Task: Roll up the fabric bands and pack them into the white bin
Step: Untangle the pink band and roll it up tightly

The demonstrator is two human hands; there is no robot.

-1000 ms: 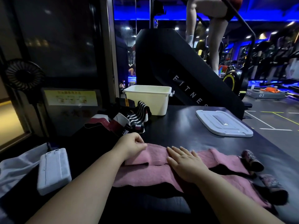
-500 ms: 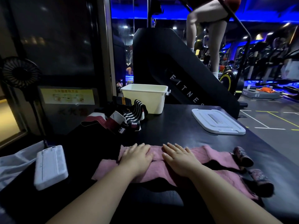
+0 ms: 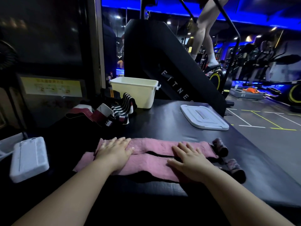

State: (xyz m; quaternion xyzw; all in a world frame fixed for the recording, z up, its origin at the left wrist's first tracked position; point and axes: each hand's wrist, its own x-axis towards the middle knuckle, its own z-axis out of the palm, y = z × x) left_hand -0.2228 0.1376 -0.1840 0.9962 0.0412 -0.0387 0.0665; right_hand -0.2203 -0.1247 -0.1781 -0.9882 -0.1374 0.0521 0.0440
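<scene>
Beyond my table (image 3: 162, 126), the black stair machine (image 3: 151, 51) carries white, widely spaced capitals running down its sloping side; I read F I T N E and the top of an S, where the table edge cuts the word off; on the floor to my right, a grey step platform (image 3: 247, 96) bears the number 01 in pale digits on its front face; to my left, a yellow sign (image 3: 52, 87) holds a line of characters and small pictures, too blurred to read; the little tags (image 3: 121, 119) on the striped bands (image 3: 126, 104) show marks I cannot make out.
</scene>
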